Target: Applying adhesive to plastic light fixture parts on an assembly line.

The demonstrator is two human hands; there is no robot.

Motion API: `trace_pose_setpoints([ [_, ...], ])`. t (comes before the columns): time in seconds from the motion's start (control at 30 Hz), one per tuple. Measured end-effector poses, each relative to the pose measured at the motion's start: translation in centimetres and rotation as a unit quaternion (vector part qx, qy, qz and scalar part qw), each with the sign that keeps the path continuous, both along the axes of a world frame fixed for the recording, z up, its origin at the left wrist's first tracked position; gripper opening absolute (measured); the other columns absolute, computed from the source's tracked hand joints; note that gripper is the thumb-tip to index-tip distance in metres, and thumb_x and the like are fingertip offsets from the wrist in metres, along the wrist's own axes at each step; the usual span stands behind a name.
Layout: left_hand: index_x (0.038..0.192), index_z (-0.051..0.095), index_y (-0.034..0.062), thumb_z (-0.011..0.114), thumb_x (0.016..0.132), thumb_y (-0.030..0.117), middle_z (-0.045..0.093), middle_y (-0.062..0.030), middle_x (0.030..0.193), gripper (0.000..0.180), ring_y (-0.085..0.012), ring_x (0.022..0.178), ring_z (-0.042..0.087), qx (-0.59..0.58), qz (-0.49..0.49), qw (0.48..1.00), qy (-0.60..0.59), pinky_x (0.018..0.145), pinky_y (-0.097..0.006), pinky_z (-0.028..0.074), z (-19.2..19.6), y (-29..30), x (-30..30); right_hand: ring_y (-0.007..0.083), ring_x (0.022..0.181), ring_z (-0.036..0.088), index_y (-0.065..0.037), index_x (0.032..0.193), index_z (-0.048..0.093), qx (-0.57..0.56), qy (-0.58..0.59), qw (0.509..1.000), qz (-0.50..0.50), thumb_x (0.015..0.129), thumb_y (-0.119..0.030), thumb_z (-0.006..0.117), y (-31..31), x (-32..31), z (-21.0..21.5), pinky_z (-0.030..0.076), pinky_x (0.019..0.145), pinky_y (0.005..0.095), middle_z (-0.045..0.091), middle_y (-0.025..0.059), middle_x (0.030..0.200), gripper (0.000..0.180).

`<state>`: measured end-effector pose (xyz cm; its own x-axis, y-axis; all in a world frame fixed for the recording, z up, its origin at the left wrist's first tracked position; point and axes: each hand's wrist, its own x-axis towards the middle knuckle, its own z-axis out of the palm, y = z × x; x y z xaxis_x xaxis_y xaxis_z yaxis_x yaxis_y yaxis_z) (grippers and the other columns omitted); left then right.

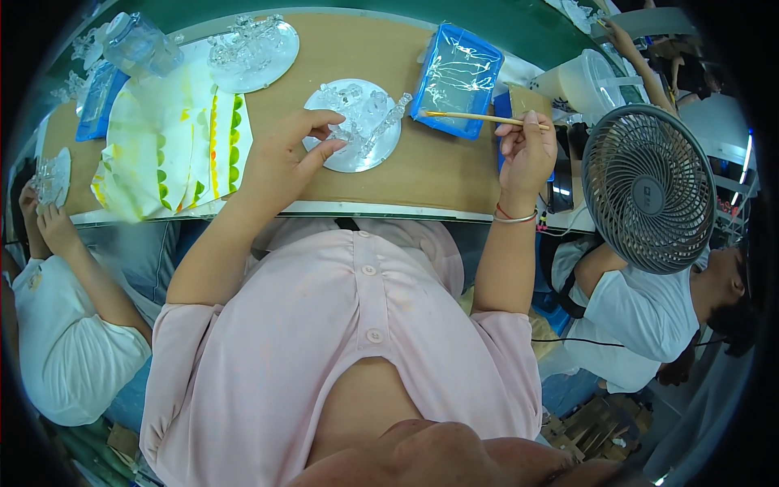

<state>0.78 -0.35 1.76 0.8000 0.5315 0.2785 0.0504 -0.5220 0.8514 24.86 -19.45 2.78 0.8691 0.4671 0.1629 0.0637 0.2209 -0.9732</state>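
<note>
My left hand [302, 150] reaches over a round silvery plate [365, 159], thumb and forefinger apart at its left side. On the plate lie several small clear pieces [350, 96], and a longer clear piece [394, 114] leans across its right edge. The fingertips are next to the clear pieces; no grip on one shows. My right hand [529, 154] is closed on a thin wooden stick [479, 118], held nearly level. Its orange-tinged tip points left, over the near edge of a blue tray [419, 81] with pale streaks across its shiny inside.
Another round plate [260, 81] holds clear pieces at the back. Left are a stained white cloth [166, 138], a clear jar [142, 45] and a blue box [99, 101]. A grey fan [649, 191] and lidded tub [572, 85] stand right. Co-workers sit on both sides.
</note>
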Motion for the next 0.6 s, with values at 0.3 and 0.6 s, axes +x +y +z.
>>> trace_pose_setpoints([
  [0.3, 0.102, 0.065, 0.0074, 0.073, 0.078, 0.010, 0.063, -0.0062, 0.088, 0.026, -0.0164, 0.080, 0.063, -0.029, -0.009, 1.000, -0.002, 0.071, -0.027, 0.049, -0.15, 0.08, -0.05, 0.0071, 0.043, 0.044, -0.004, 0.090, 0.050, -0.035, -0.057, 0.997, -0.035, 0.098, -0.016, 0.046, -0.88, 0.40, 0.75, 0.030, 0.038, 0.0164, 0.063, 0.0133, 0.067, 0.015],
  [0.6, 0.100, 0.065, 0.0066, 0.073, 0.077, 0.010, 0.064, -0.0069, 0.087, 0.025, -0.0162, 0.079, 0.064, -0.035, -0.002, 0.999, -0.013, 0.070, -0.027, 0.049, -0.17, -0.12, -0.16, 0.0084, 0.045, 0.045, -0.003, 0.091, 0.050, 0.025, 0.023, 0.999, 0.008, 0.097, -0.016, 0.047, -1.01, -0.41, 0.32, 0.031, 0.040, 0.0168, 0.062, 0.0146, 0.068, 0.014],
])
